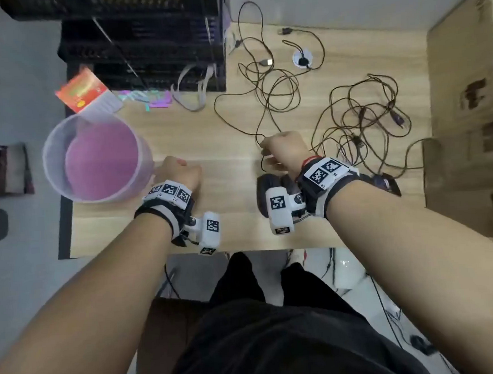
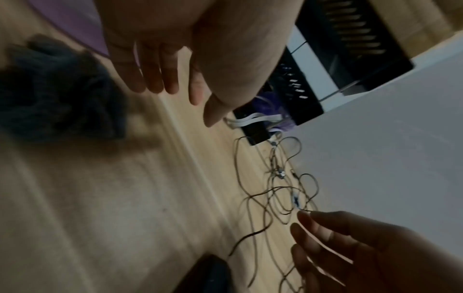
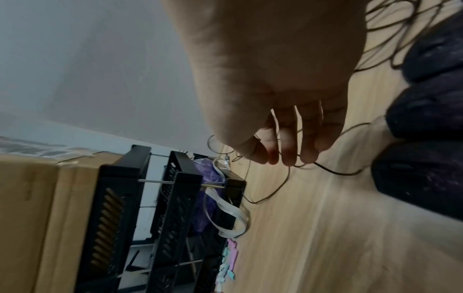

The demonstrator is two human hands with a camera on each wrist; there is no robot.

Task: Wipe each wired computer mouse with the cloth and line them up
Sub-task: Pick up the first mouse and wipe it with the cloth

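Dark wired mice lie near the table's [image 1: 206, 137] front edge: one [image 1: 262, 194] under my right wrist, another [image 1: 386, 183] further right. The right wrist view shows three in a row [image 3: 421, 170] [image 3: 426, 119] [image 3: 441, 45]. Their thin cables [image 1: 276, 88] sprawl in loops toward the back. My right hand [image 1: 280, 149] [image 3: 288, 150] hangs over the cables with loose fingers, its fingertips at a cable; no clear grip shows. My left hand [image 1: 177, 172] [image 2: 160, 79] hovers with straight fingers and holds nothing. A dark cloth [image 2: 57, 95] lies crumpled on the table beside it.
A translucent bucket [image 1: 50, 148] with a purple inside overhangs the table's left edge by my left hand. A black slatted crate [image 1: 142, 42] stands at the back left with a red packet [image 1: 82, 88] in front. Cardboard boxes [image 1: 470, 69] wall the right side.
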